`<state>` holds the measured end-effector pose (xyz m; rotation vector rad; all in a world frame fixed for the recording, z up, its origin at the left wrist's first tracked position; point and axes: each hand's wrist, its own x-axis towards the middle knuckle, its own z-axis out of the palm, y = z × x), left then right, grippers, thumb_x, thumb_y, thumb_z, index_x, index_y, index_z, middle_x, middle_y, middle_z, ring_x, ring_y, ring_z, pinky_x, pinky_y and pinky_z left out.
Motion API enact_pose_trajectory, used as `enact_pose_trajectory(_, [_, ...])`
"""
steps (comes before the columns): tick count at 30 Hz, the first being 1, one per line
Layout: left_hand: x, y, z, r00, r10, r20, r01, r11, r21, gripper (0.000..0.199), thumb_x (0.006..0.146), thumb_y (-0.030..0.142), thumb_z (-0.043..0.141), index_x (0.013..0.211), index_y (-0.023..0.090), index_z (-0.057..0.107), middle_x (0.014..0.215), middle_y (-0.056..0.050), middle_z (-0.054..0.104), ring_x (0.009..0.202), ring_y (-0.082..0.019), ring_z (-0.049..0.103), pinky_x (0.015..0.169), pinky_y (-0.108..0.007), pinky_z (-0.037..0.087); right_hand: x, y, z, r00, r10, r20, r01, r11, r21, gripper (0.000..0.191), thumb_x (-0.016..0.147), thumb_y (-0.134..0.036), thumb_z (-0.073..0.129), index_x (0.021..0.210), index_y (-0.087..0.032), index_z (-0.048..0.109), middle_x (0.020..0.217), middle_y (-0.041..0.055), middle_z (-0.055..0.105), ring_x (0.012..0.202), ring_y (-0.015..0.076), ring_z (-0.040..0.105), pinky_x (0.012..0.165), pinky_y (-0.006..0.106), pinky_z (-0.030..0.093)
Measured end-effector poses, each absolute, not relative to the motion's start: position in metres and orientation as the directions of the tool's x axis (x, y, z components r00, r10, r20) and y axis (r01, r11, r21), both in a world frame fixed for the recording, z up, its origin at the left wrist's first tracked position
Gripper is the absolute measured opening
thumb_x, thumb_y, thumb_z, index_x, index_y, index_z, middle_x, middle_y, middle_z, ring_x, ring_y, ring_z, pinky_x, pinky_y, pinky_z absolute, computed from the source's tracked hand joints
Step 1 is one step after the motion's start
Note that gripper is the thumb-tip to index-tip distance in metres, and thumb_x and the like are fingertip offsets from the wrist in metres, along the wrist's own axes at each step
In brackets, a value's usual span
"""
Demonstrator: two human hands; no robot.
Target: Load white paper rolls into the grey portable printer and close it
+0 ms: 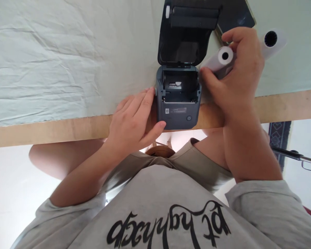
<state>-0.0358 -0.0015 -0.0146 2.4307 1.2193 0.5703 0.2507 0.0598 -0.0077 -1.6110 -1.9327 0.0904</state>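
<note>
A dark blue-grey label printer [177, 116] sits at the table's front edge with its black lid [182, 45] tipped back, baring an inner bay. My left hand [132, 119] rests against the printer's left side, fingers stretched out and thumb at the near left corner. To the right of the printer, my right hand [239, 69] curls around a small white paper roll [214, 64], its thumb by the roll's lower left end and close to the printer. Another white paper roll [276, 48] with a black core lies just beyond that hand's knuckles.
A dark phone-like slab [235, 17] lies behind the right hand, near the raised lid. Pale green cloth [67, 62] covers the table up to a bare wooden front edge [52, 133]. Below the edge are my legs and a wooden stool [160, 151].
</note>
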Motion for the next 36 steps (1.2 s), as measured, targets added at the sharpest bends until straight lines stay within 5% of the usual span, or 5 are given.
enact_pose_trajectory(6, [-0.036,-0.002,-0.012,0.557,0.807,0.199,0.654,-0.573,0.493,0.068,0.106,0.055,0.039,0.163,0.019,0.032,0.152,-0.019,0.061,0.137,-0.035,0.062,0.113,-0.049,0.049,0.241,0.056,-0.005,-0.099,0.924,0.369,0.726,0.321,-0.608,0.064,0.070,-0.005,0.062,0.129,-0.027,0.051,0.115,0.0009,0.065,0.098,0.0168,0.064,0.080,0.033,0.053])
enact_pose_trajectory(12, [-0.034,-0.001,-0.012,0.561,0.793,0.237,0.650,-0.600,0.466,0.066,0.106,0.054,0.039,0.161,0.015,0.036,0.148,-0.021,0.063,0.135,-0.035,0.063,0.110,-0.048,0.050,0.245,0.058,-0.007,-0.228,0.900,0.371,0.748,0.406,-0.525,0.056,0.078,-0.008,0.065,0.130,-0.027,0.060,0.125,0.0064,0.061,0.123,0.0239,0.060,0.107,0.044,0.053])
enact_pose_trajectory(19, [-0.034,-0.002,-0.012,0.551,0.799,0.241,0.660,-0.594,0.460,0.066,0.107,0.054,0.039,0.159,0.013,0.039,0.149,-0.020,0.063,0.135,-0.034,0.064,0.111,-0.046,0.050,0.249,0.058,-0.007,-0.158,0.855,0.494,0.663,0.462,-0.589,0.067,0.079,-0.016,0.067,0.142,-0.036,0.056,0.124,0.0010,0.066,0.102,0.0164,0.066,0.078,0.032,0.053])
enact_pose_trajectory(22, [-0.035,-0.002,-0.011,0.556,0.805,0.208,0.668,-0.581,0.465,0.066,0.106,0.053,0.039,0.159,0.014,0.038,0.153,-0.019,0.061,0.138,-0.034,0.062,0.114,-0.046,0.048,0.244,0.052,0.002,-0.070,0.788,0.611,0.529,0.549,-0.648,0.051,0.087,-0.028,0.066,0.136,-0.041,0.062,0.112,-0.0013,0.064,0.098,0.0134,0.066,0.073,0.030,0.049])
enact_pose_trajectory(36, [-0.036,-0.001,-0.009,0.546,0.818,0.180,0.653,-0.550,0.520,0.068,0.105,0.056,0.044,0.161,0.018,0.039,0.154,-0.017,0.060,0.140,-0.036,0.060,0.113,-0.048,0.049,0.209,0.045,0.023,-0.364,0.829,0.425,0.713,0.542,-0.446,0.020,0.087,-0.019,0.064,0.104,-0.030,0.063,0.109,-0.0112,0.080,0.096,0.0179,0.078,0.086,0.039,0.065])
